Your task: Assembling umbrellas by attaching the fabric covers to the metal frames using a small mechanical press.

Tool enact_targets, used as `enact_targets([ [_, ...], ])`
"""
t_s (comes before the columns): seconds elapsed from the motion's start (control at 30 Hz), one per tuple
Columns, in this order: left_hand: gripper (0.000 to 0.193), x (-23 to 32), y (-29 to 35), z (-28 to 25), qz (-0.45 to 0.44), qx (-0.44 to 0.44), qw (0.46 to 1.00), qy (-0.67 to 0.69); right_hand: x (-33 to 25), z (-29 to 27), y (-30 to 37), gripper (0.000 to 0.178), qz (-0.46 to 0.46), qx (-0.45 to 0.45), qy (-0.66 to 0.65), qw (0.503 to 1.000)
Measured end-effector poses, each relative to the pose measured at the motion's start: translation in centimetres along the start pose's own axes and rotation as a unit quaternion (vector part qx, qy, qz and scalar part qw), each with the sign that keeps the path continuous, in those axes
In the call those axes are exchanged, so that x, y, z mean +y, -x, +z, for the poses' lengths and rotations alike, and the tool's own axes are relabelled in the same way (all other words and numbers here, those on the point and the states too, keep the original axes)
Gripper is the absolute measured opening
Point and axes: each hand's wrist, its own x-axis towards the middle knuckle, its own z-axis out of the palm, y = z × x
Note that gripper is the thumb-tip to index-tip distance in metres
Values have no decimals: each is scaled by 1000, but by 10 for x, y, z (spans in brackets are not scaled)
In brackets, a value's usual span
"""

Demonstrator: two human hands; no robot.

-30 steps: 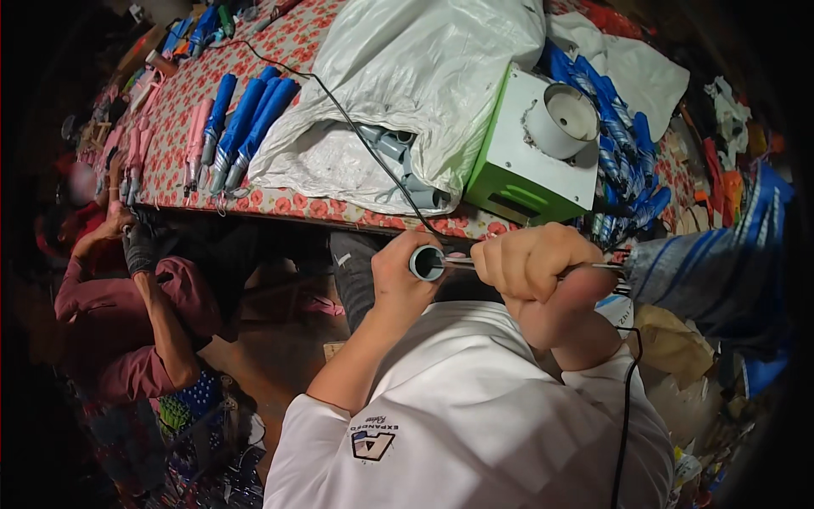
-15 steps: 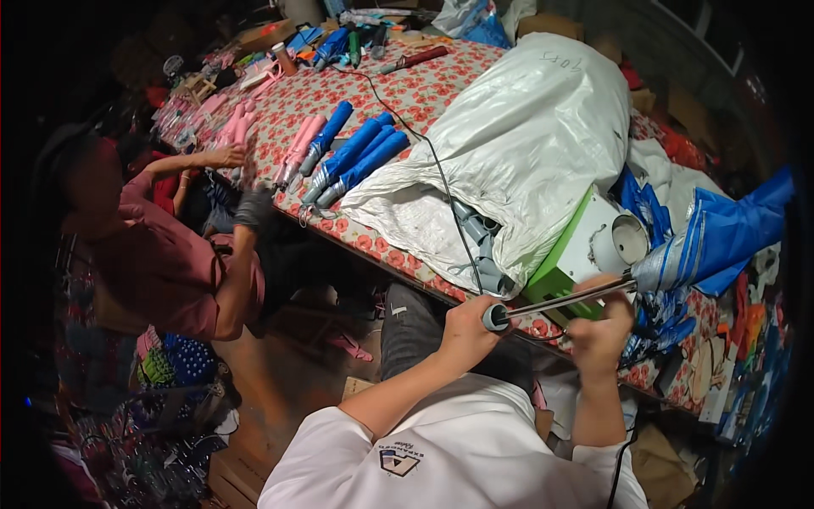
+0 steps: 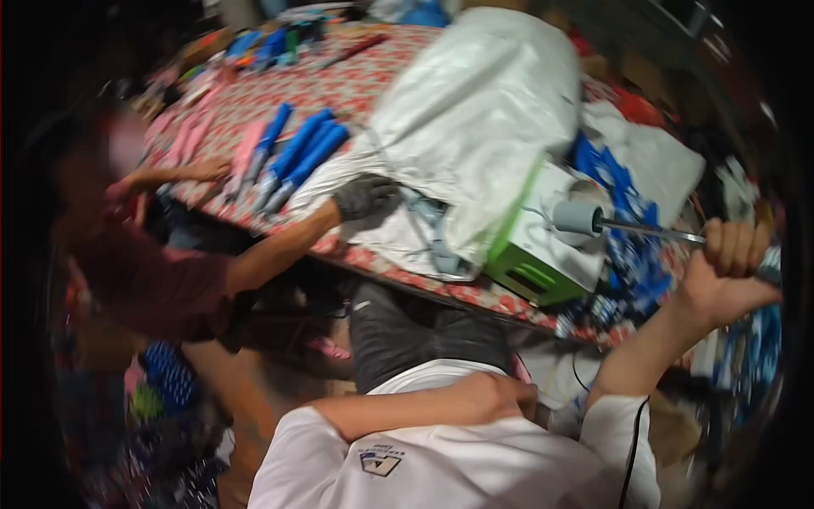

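Observation:
My right hand (image 3: 733, 267), raised at the far right, is closed around an umbrella. The umbrella's metal shaft (image 3: 649, 229) points left from the fist and ends in a grey handle (image 3: 578, 218), which appears in front of a white and green box-like unit (image 3: 530, 271). A little grey cloth shows past the fist, and the rest of the umbrella is out of the picture. My left hand (image 3: 504, 394) rests low against my white shirt, away from the umbrella. Its fingers are blurred and turned from sight.
A big white sack (image 3: 483, 85) with grey handles in its mouth lies on the flowered table (image 3: 356, 76). A co-worker's gloved hand (image 3: 366, 197) reaches to that mouth. Folded blue umbrellas (image 3: 297, 157) and pink ones (image 3: 244, 157) lie left; blue cloth (image 3: 623, 204) lies right.
My left hand has let go of the umbrella handle and dropped to my shirt. My right hand now grips the umbrella, farther right. The co-worker's gloved hand has moved right to the sack.

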Motion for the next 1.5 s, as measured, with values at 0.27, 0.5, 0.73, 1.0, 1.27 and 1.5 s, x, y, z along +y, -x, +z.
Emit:
enact_targets([
  [0.27,22,-29,-4,-42,-213,309,918,130,14,-2,-71,55,47,59,52,996],
  [0.5,19,-31,-2,-36,-230,283,920,145,112,-26,-68,59,160,67,50,984],
  [0.73,24,-26,5,-50,-241,391,811,363,41,-13,-55,47,202,-125,-76,968],
  [1.0,33,-13,5,-85,-78,-6,806,586,53,37,56,49,298,31,-299,906],
  [1.27,24,-19,35,-50,-281,287,907,126,116,55,78,45,303,5,-40,952],
  [1.5,28,-16,39,-82,-365,369,815,259,188,90,190,39,497,-228,137,826],
])
